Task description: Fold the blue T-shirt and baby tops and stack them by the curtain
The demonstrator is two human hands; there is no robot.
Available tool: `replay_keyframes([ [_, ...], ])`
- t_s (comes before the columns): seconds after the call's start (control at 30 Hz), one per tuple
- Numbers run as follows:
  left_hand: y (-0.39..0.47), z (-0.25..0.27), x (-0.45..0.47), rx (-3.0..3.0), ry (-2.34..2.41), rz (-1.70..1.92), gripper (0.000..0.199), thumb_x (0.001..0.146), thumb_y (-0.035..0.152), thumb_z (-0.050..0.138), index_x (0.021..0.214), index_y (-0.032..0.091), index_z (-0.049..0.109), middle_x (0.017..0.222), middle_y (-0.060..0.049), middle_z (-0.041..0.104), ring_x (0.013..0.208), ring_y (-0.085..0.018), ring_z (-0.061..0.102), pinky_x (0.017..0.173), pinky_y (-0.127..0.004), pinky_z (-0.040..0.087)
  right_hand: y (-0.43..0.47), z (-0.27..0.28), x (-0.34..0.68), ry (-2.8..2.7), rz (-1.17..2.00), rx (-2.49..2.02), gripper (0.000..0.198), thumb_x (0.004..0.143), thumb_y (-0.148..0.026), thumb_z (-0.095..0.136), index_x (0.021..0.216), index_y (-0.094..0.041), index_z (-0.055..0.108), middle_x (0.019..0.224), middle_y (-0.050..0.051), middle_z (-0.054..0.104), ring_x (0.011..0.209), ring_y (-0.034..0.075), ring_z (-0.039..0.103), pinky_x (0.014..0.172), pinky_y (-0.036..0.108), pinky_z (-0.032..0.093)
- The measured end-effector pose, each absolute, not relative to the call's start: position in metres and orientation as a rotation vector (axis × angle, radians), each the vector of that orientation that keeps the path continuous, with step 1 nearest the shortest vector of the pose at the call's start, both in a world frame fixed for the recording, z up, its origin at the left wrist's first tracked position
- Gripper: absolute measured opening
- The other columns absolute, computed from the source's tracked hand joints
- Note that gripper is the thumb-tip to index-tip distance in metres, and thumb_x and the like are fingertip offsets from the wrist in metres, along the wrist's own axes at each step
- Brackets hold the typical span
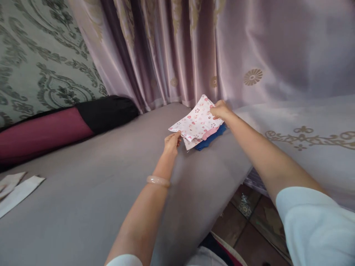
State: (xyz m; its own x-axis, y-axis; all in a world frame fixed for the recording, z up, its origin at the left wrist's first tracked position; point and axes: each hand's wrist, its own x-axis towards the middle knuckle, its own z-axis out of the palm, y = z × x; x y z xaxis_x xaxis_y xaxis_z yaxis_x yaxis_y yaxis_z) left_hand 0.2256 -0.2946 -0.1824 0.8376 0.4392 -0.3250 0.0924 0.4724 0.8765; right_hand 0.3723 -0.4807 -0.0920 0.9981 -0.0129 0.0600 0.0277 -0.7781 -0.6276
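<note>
A folded white cloth with a pink and red print (195, 117) is between my two hands, near the far corner of the grey bed. My left hand (172, 142) pinches its near left edge. On the opposite side, my right hand (219, 110) grips the right edge, fingers curled over it. Below the printed cloth, a pink fabric edge (210, 133) and a blue folded cloth (212, 139) peek out at the lower right. Whether the printed piece rests on them or is slightly raised, I cannot tell.
The grey bed (111, 177) ends at the right above a tiled floor (249, 221). A maroon and black bolster (83, 122) lies along the patterned wall. White cloth pieces (20, 194) lie at the far left. A mauve curtain (177, 55) hangs behind the bed.
</note>
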Motion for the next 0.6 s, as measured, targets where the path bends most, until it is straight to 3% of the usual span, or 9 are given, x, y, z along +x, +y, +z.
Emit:
replay_keyframes([
  [0.17, -0.314, -0.193, 0.237, 1.067, 0.58, 0.16, 0.022, 0.069, 0.025, 0.077, 0.067, 0.012, 0.06, 0.058, 0.001, 0.056, 0.042, -0.003, 0.042, 0.039, -0.017, 0.024, -0.489, -0.088, 0.378, 0.055, -0.044, -2.712, 0.019, 0.083, -0.026, 0.066, 0.092, -0.01, 0.069, 0.077, 0.013, 0.067, 0.067, 0.026, 0.07, 0.052, 0.032, 0.057],
  [0.6, -0.324, -0.212, 0.238, 1.382, 0.595, 0.133, 0.016, 0.082, 0.028, 0.063, 0.079, 0.013, 0.066, 0.058, 0.003, 0.056, 0.036, -0.004, 0.038, 0.038, -0.018, 0.024, -0.505, -0.111, 0.393, 0.113, 0.091, -2.735, 0.02, 0.084, -0.021, 0.061, 0.098, -0.009, 0.068, 0.081, 0.013, 0.069, 0.063, 0.023, 0.069, 0.056, 0.033, 0.055],
])
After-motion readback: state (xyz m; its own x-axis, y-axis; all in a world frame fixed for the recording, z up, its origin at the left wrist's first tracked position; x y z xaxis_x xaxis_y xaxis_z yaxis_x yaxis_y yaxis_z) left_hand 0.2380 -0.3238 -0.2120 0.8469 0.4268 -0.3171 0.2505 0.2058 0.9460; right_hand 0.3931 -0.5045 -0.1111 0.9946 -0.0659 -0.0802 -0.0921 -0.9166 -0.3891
